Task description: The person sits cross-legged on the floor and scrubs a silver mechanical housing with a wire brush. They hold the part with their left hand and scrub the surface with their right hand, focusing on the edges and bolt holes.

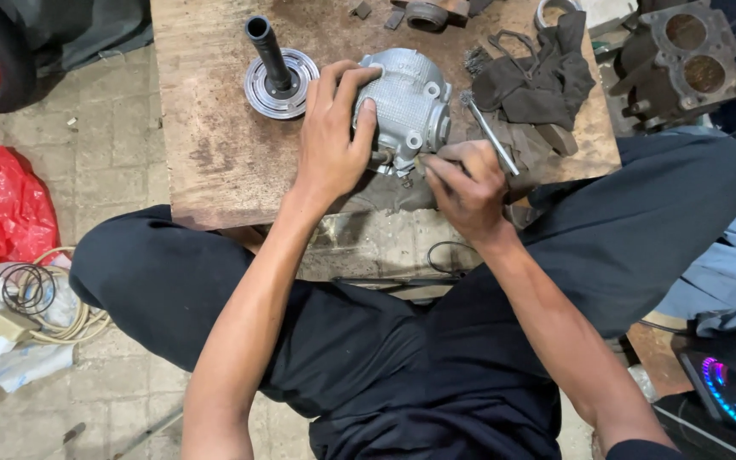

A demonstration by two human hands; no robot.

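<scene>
1. Grey engine casing (406,106) on the worktop (215,145), just right of the flanged shaft (276,72).
2. Left hand (334,128): grip closed over casing.
3. Right hand (468,183): grip pinching wire brush (489,132) at casing's lower edge.
4. Casing largely clean; lower edge in work.

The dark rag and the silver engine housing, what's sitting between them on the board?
In the head view, a thin metal tool held in the right hand slants between the silver housing and the dark rag.
</scene>
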